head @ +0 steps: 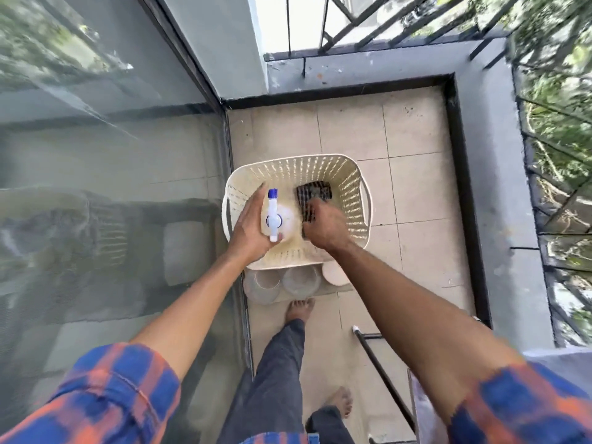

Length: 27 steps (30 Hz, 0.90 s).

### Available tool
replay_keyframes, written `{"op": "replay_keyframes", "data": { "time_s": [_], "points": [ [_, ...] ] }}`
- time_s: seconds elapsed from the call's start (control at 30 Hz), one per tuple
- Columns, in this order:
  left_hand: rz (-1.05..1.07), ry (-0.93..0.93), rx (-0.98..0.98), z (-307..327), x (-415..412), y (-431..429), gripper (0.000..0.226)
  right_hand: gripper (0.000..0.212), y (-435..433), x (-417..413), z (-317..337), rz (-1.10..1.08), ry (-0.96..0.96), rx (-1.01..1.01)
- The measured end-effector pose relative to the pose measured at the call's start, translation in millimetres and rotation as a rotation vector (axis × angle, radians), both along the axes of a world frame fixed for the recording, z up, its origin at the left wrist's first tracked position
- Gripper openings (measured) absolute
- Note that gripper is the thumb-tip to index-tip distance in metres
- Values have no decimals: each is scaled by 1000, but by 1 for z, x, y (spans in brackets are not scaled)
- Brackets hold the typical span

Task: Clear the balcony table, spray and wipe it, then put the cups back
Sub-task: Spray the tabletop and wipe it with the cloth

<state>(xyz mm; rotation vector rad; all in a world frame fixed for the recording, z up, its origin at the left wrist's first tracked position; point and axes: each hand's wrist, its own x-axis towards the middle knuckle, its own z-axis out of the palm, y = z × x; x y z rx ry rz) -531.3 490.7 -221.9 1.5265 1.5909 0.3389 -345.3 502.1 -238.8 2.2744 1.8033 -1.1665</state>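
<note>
Both hands work over the basket (298,174): left hand (253,224) wraps the spray bottle (273,216), right hand (326,225) pinches the dark cloth (312,193); cups (283,282) wait on the floor, so wiping seemingly remains.

Bright daylight, glare on the glass door (105,129), edges warped and blurred.

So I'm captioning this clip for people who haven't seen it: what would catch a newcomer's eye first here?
Probably the cream perforated plastic basket on the tiled balcony floor, with both bare arms reaching into it. The left hand grips a white spray bottle with a blue nozzle, while the right hand grabs a dark checked cloth inside the basket. Pale cups and dishes sit on the floor just below the basket.
</note>
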Motion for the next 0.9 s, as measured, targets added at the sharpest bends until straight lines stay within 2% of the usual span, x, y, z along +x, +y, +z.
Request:
{"op": "replay_keyframes", "data": {
  "time_s": [0.17, 0.3, 0.47, 0.57, 0.7, 0.8, 0.9],
  "points": [
    [-25, -2, 224, -26, 11, 12, 89, 71, 27, -5, -39, -9, -88, -44],
    [-31, 12, 356, -28, 23, 17, 65, 80, 27, -8, -64, -29, -104, 3],
    [126, -103, 370, -22, 28, 18, 47, 64, 33, -6, -67, -1, -127, 67],
    [242, -209, 353, -3, 33, 24, 39, 54, 39, -2, -55, -66, -82, 27],
    [312, -254, 368, 32, 35, 27, 32, 33, 37, 8, -18, -322, 135, 15],
    [302, -247, 367, 61, 34, 31, 26, 37, 23, 17, 37, -525, 373, 63],
    [289, -377, 328, 104, 45, 31, 29, 36, -5, 34, 93, -739, 630, 106]
  ]
}}
